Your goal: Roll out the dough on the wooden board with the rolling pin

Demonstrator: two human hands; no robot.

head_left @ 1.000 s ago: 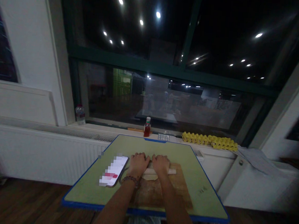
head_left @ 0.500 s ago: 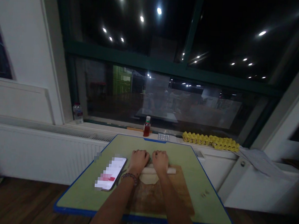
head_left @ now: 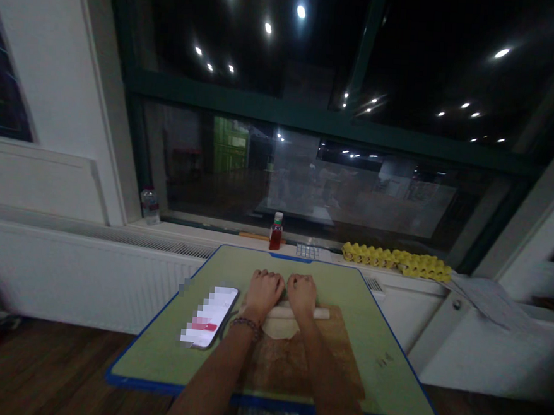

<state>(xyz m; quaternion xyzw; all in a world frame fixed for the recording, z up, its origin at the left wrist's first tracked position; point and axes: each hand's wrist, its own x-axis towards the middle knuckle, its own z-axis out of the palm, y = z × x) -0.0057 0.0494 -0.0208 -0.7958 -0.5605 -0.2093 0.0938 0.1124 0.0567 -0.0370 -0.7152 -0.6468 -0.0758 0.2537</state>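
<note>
Both hands press palms-down on the rolling pin (head_left: pixel 298 311), the left hand (head_left: pixel 263 292) and right hand (head_left: pixel 302 294) side by side, fingers curled over it. Since a second ago the pin sits slightly farther up the wooden board (head_left: pixel 314 355), and the dough (head_left: pixel 280 328) below it at frame centre looks spread wider, so the rolling is flattening it.

Phone (head_left: pixel 208 316) close beside left hand (head_left: pixel 262 292)

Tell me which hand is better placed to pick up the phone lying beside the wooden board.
Left. The left hand rests on the rolling pin right next to the phone; the right hand lies farther away.
</note>
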